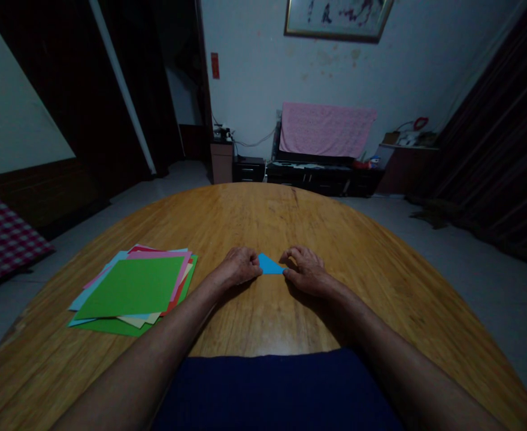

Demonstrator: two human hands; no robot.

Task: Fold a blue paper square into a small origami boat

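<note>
A small folded piece of blue paper (pixel 270 264) lies on the round wooden table (pixel 263 221) between my two hands. My left hand (pixel 240 266) rests curled at the paper's left corner, fingers pressed onto it. My right hand (pixel 305 270) is curled at the paper's right corner, fingertips pinching or pressing its edge. Most of the paper is hidden under the fingers; only a small blue triangle shows.
A loose stack of coloured paper sheets (pixel 133 288), green on top, lies on the table to the left. Beyond the table stand a low dark cabinet (pixel 317 173) with a pink cloth (pixel 326 129) over it, and a checked cushion (pixel 0 236) at far left.
</note>
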